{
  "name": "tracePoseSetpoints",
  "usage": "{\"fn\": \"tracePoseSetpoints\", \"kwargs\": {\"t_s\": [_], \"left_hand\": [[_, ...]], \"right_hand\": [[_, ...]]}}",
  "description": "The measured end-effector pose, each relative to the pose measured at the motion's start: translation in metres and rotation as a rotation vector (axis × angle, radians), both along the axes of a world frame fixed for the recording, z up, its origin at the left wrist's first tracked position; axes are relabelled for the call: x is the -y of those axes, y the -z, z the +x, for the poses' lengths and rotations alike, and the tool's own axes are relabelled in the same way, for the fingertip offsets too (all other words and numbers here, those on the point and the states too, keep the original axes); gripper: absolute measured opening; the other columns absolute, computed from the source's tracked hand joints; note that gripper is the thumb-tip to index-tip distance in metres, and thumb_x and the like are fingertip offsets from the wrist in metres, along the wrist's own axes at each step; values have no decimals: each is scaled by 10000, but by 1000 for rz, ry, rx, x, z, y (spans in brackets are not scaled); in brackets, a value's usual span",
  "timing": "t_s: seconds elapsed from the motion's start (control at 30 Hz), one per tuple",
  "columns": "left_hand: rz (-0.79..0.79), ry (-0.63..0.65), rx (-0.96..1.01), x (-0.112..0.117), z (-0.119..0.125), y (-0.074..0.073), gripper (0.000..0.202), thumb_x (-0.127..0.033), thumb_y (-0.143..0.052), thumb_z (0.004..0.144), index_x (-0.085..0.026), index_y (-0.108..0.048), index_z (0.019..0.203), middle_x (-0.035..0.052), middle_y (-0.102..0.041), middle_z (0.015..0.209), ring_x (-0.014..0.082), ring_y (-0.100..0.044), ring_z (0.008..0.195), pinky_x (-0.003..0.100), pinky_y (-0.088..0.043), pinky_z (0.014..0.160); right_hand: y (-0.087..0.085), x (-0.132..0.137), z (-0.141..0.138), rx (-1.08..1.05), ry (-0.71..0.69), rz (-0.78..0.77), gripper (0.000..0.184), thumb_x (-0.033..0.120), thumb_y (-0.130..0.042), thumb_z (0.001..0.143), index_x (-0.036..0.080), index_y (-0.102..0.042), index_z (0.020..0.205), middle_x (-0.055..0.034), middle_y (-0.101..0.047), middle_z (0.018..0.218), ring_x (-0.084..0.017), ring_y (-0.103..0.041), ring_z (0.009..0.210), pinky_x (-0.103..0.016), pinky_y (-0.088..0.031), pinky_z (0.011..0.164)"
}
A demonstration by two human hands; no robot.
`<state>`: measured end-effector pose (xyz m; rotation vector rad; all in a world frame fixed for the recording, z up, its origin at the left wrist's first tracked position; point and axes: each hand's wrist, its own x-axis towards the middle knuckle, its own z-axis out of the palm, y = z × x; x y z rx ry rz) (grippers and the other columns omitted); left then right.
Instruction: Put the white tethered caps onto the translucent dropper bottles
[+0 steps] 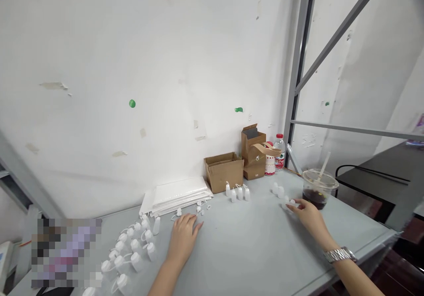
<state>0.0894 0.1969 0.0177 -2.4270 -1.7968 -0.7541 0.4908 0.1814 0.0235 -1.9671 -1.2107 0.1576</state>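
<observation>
My left hand (181, 238) rests palm down on the grey table, fingers stretched, beside a few small loose white caps (198, 208). On the right, my right hand (309, 218), with a metal-band watch (340, 254) on its wrist, pinches a small translucent white bottle (289, 204); the fingers partly hide it. Two similar little pieces (278, 191) lie just beyond. Several small white squeeze bottles with tethered caps (135, 245) stand in rows left of my left hand. Another small group (240, 193) stands at the back middle.
A cardboard box (225, 176), a brown paper bag (254, 157) and a red-capped water bottle (279, 150) stand along the wall. A stack of flat white sheets (180, 194) lies at the back. A lidded cup of dark drink (316, 194) is close behind my right hand.
</observation>
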Motion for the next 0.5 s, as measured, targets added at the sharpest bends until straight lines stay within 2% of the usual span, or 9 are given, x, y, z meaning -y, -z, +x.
{"fn": "tracePoseSetpoints", "kwargs": {"t_s": [0.1, 0.2, 0.27, 0.33, 0.4, 0.5], "left_hand": [[-6, -32, 28, 2, 1, -6, 299, -329, -399, 840, -185, -648, 924, 78, -653, 925, 223, -557, 911, 388, -408, 831], [24, -20, 44, 2, 4, -7, 354, -319, -434, 825, -219, -556, 1142, 82, -603, 1043, 224, -522, 983, 387, -404, 853], [33, 35, 30, 1, 7, -5, 407, -344, -455, 815, -273, -496, 1214, 74, -564, 1121, 225, -493, 1040, 394, -395, 878], [27, 80, 11, 0, 9, -1, 366, -362, -448, 818, -281, -546, 1161, 73, -567, 1111, 230, -487, 1047, 396, -395, 879], [28, 87, 20, 0, 9, 2, 321, -347, -421, 831, -247, -610, 1072, 82, -593, 1046, 229, -504, 1011, 391, -404, 860], [24, 62, 79, 1, 5, 2, 298, -306, -400, 837, -207, -641, 981, 81, -614, 959, 221, -529, 944, 380, -412, 830]], "right_hand": [[0, 7, -4, 60, 21, 61, 430, 546, -495, 668, 137, -612, 729, -64, -552, 598, -222, -523, 559, -318, -367, 505], [-2, 13, -25, 143, -10, 208, 451, 586, -462, 718, 160, -593, 784, -63, -542, 673, -213, -517, 604, -326, -405, 555], [-7, 16, -51, 157, -155, 236, 415, 561, -445, 757, 175, -587, 819, -60, -538, 718, -190, -507, 589, -328, -428, 589], [-17, 16, -85, 154, -376, 210, 330, 491, -444, 791, 193, -581, 824, -68, -544, 787, -179, -515, 600, -329, -445, 621], [-29, 14, -120, 173, -607, 210, 206, 377, -481, 804, 202, -581, 845, -88, -548, 899, -202, -548, 753, -338, -450, 720], [-48, 4, -166, 207, -811, 244, 106, 248, -546, 766, 198, -571, 857, -96, -553, 968, -233, -523, 895, -361, -424, 796]]}}
